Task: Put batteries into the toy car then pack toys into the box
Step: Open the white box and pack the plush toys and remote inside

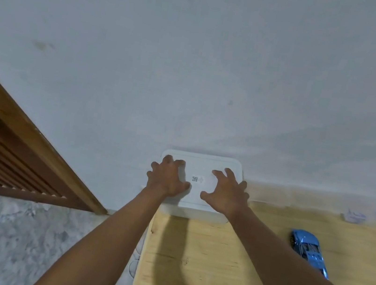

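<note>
Box [202,167], centre frame, is pressed under spread left hand [168,176] and right hand [227,190]; lid must be lifted before car [310,251], lower right, is packed.

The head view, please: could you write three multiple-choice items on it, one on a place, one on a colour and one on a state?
1. Where does the toy car lie?
A. on the box lid
B. on the wooden table, to the right of the box
C. on the floor

2. What colour is the toy car?
A. red
B. green
C. blue

3. How is the white box now?
A. lid on, both hands upon it
B. open, lid aside
C. tipped on its side

Answers: 1 B, the car rests on the wooden table; 2 C, its body is blue; 3 A, the left hand and right hand lie spread on the lid.
</note>
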Demonstrator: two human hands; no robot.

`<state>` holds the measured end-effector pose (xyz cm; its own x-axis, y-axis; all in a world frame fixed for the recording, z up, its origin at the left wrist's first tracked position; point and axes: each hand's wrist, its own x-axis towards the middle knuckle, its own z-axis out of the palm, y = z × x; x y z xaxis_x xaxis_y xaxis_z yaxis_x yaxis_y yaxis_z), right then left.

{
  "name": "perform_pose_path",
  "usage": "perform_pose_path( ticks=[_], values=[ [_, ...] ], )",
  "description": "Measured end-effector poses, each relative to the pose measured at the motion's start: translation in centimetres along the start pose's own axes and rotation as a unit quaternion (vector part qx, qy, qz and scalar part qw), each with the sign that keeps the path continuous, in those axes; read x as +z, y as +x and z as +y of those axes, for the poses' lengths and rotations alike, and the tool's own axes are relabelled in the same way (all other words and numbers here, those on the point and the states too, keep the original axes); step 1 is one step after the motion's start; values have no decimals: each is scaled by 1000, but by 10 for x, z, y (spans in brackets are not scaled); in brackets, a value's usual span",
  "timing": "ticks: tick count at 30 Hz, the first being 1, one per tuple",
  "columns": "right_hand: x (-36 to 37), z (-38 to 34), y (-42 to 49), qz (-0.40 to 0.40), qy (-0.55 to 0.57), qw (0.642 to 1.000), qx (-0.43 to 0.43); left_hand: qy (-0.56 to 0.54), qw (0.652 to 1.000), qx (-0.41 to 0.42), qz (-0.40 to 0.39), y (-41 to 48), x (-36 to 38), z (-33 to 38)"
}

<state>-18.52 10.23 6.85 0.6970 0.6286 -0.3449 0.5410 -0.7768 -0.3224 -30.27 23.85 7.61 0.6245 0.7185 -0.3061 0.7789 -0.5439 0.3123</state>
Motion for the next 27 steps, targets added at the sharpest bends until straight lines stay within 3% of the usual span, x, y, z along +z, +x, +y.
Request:
perform_pose_path(
  ticks=[9,16,27],
  values=[
    [-2,1,18,-28,-25,999,-1,10,1000,22,-15,15,1,-6],
    [1,17,34,-33,-102,992,-61,45,998,27,-23,29,8,-17],
    [18,38,41,57,-134,981,-126,26,999,47,-9,34,34,-33]
  ],
)
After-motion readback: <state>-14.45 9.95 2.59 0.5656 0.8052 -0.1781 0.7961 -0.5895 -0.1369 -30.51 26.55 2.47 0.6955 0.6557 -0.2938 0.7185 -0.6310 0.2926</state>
